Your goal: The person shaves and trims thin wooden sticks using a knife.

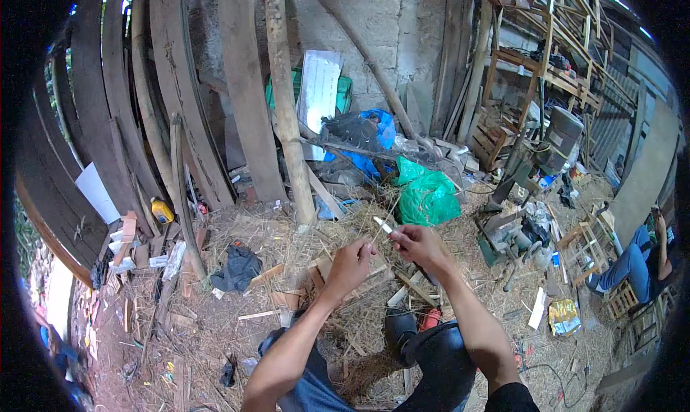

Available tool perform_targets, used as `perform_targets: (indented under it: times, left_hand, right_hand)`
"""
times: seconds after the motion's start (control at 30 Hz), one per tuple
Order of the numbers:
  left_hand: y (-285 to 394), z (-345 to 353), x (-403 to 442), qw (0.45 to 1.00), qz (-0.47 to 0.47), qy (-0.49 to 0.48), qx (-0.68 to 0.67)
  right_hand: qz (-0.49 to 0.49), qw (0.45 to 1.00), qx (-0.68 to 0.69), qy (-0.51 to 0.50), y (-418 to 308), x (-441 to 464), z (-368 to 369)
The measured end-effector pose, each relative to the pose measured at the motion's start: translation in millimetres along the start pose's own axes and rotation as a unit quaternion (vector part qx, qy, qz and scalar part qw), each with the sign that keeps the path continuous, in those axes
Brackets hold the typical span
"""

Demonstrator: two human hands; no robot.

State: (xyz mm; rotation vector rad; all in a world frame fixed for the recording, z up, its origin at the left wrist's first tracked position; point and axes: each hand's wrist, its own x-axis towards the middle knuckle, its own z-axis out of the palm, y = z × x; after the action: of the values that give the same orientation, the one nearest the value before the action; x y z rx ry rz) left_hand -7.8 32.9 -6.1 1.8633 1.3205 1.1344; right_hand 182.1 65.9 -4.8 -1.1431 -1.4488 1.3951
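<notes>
My right hand (pixel 415 244) grasps small white object (pixel 383 224) above floor (pixel 215 340). My left hand (pixel 350 265) pinched closed beside it, contents too small to tell. Step: likely fine handwork; next move calls for steadiness.

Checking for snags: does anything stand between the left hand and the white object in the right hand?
Nothing solid that I can see: the left hand and the white object held by the right hand have a small gap between them. Anything finer there is too small to tell. The green bag lies beyond the hands.
</notes>
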Motion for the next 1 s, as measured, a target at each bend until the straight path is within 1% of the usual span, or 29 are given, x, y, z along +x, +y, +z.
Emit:
perform_targets:
  times: [0.03, 0.07, 0.1, 0.13, 0.17, 0.2, 0.23, 0.3, 0.37, 0.43, 0.47, 0.5, 0.53, 0.57, 0.63, 0.67, 0.7, 0.77, 0.8, 0.83, 0.87, 0.93, 1.0]
  left_hand:
    - [-1, 0, 1, 0.999, -0.016, -0.017, -0.023]
    - [-1, -1, 1, 1.000, -0.015, -0.016, -0.021]
    - [-1, 0, 1, 0.998, 0.014, -0.029, -0.045]
    - [-1, 1, 1, 0.996, 0.042, -0.043, -0.070]
    - [-2, -1, 1, 0.996, 0.041, -0.045, -0.068]
    - [0, -7, 1, 0.994, 0.015, -0.069, -0.083]
    - [1, -9, -1, 0.991, -0.012, -0.093, -0.099]
    - [-6, -9, -1, 0.989, -0.033, -0.086, -0.115]
    - [-9, -12, 2, 0.987, -0.049, -0.073, -0.133]
    - [-4, -12, 3, 0.988, -0.070, -0.049, -0.129]
    - [-6, -9, 4, 0.988, -0.070, -0.051, -0.131]
    - [-11, -6, 6, 0.993, -0.044, -0.015, -0.104]
    - [-11, -5, 7, 0.997, -0.017, 0.021, -0.078]
    - [-11, -3, 6, 0.997, -0.013, 0.017, -0.080]
    - [-4, 0, 4, 1.000, 0.010, 0.000, -0.024]
    - [1, 3, 3, 1.000, 0.015, -0.004, -0.025]
    - [5, 5, 2, 0.999, 0.025, -0.007, -0.020]
    - [3, 7, -1, 0.999, 0.033, -0.010, -0.012]
    - [2, 10, -1, 0.998, 0.045, 0.000, -0.035]
    - [1, 11, 0, 0.996, 0.059, 0.010, -0.060]
    - [0, 10, 0, 0.996, 0.059, 0.011, -0.059]
    - [13, 4, -1, 0.999, -0.006, -0.041, -0.009]
    - [11, 7, 2, 0.999, 0.006, -0.032, -0.007]
  right_hand:
    - [-0.019, 1.000, -0.010, 0.001, 2, 1, 4]
    - [-0.038, 0.999, 0.009, -0.034, 5, -2, 7]
    - [-0.040, 0.999, 0.010, -0.034, 0, -3, 10]
    - [-0.017, 0.995, 0.055, -0.076, -5, -5, 14]
    - [0.006, 0.988, 0.101, -0.118, -7, -5, 16]
    - [0.007, 0.995, 0.061, -0.079, 0, -1, 9]
    - [0.010, 0.995, 0.064, -0.079, -7, -4, 5]
    - [-0.017, 0.987, 0.160, 0.021, -24, -8, -7]
    - [-0.020, 0.986, 0.163, 0.018, -24, -8, -12]
    - [-0.036, 0.979, 0.194, 0.059, -23, -12, -11]
    - [-0.041, 0.980, 0.183, 0.068, -23, -13, -7]
    - [-0.038, 0.977, 0.198, 0.064, -16, -9, -5]
    - [-0.039, 0.982, 0.175, 0.052, -18, -11, 2]
    - [-0.041, 0.987, 0.152, 0.041, -20, -13, 10]
    - [-0.035, 0.993, 0.115, -0.013, -19, -14, 22]
    - [-0.037, 0.989, 0.141, -0.030, -19, -15, 25]
    - [-0.040, 0.989, 0.141, -0.026, -18, -13, 20]
    - [-0.012, 0.986, 0.157, -0.047, -12, -5, 12]
    - [0.007, 0.985, 0.166, -0.040, -13, -6, 11]
    - [0.006, 0.985, 0.168, -0.040, -12, -4, 8]
    - [0.017, 0.989, 0.144, -0.039, -11, -2, 5]
    - [0.028, 0.991, 0.122, -0.036, -9, 0, 3]
    - [0.014, 0.995, 0.098, -0.025, -10, 2, 0]
